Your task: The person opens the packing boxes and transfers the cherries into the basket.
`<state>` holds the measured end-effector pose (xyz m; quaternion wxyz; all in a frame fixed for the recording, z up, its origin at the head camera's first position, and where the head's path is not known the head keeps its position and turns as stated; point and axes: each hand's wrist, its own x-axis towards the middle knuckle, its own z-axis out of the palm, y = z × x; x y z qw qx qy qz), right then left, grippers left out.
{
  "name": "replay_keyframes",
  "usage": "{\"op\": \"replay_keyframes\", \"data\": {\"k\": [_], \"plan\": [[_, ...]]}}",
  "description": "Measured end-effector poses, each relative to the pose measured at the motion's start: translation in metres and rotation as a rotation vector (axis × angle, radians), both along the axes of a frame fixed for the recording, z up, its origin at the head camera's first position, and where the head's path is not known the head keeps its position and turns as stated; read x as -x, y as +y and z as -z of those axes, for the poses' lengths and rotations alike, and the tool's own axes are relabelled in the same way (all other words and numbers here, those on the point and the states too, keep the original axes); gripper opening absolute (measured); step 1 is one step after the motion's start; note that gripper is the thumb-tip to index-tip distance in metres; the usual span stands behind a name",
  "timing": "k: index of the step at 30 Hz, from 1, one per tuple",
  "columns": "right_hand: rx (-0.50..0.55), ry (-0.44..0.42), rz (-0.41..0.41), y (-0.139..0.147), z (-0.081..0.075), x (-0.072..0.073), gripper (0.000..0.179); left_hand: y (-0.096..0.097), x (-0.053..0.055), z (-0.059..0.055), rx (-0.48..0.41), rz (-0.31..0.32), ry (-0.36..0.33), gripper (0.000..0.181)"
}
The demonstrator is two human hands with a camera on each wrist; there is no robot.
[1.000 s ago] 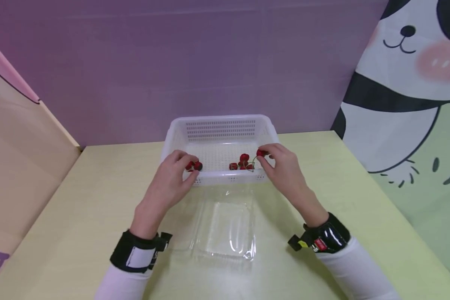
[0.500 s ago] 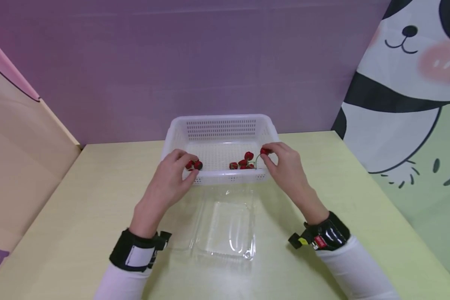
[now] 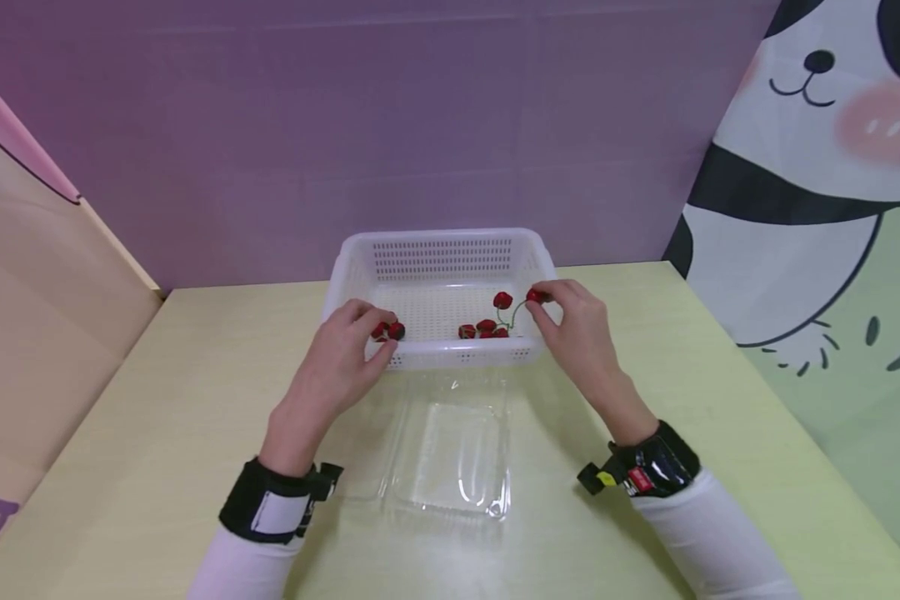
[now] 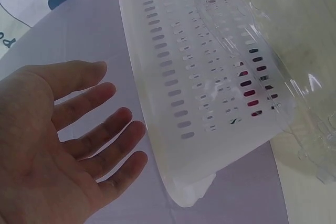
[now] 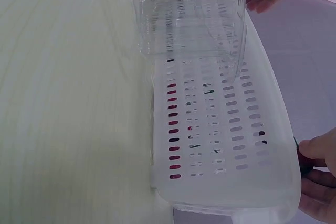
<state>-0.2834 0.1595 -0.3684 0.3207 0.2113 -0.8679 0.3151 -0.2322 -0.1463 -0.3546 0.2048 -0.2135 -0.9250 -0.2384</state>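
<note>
A white plastic basket [image 3: 431, 355] holds several red cherries [image 3: 485, 327] along its near side. At its right end my right hand [image 3: 581, 337] pinches a cherry [image 3: 534, 295] between thumb and fingers. A green stem runs from it to another cherry [image 3: 502, 300], raised above the pile. Over the basket's front left corner hovers my left hand [image 3: 337, 358], near a few dark red cherries [image 3: 394, 331]. In the left wrist view this left hand [image 4: 79, 135] has relaxed, spread fingers with nothing between them. The right wrist view cuts off most of my right hand [image 5: 320, 177].
In front of the basket, a clear plastic clamshell container [image 3: 453, 458] lies opened out on the pale wooden table [image 3: 157, 433]. A purple backdrop [image 3: 435, 125] rises behind the basket. A panda-printed panel [image 3: 810, 275] borders the right side.
My right hand has shifted slightly up and to the right with its cherry. The cherry joined by the stem has risen from the pile. My left hand has stayed almost still.
</note>
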Motion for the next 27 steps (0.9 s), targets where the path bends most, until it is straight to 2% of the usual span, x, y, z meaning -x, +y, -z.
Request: {"op": "replay_keyframes", "data": {"k": [8,15,21,27], "plan": [[-0.029,-0.024,0.030,0.0023,0.0021,0.0020,0.019,-0.0003,0.0013,0.0006,0.005,0.004,0.011,0.023],[-0.084,-0.045,0.025,0.0024,0.0039,0.0008,0.019,-0.0003,-0.0001,0.0027,0.006,-0.002,0.002,0.022],[-0.149,-0.087,0.069,0.0010,0.0030,-0.0017,0.019,-0.0010,0.0000,0.0032,0.004,0.008,0.003,0.022],[-0.202,-0.126,0.078,-0.0020,0.0014,-0.0045,0.018,-0.0011,0.0027,0.0052,0.018,0.010,-0.003,0.025]]}}
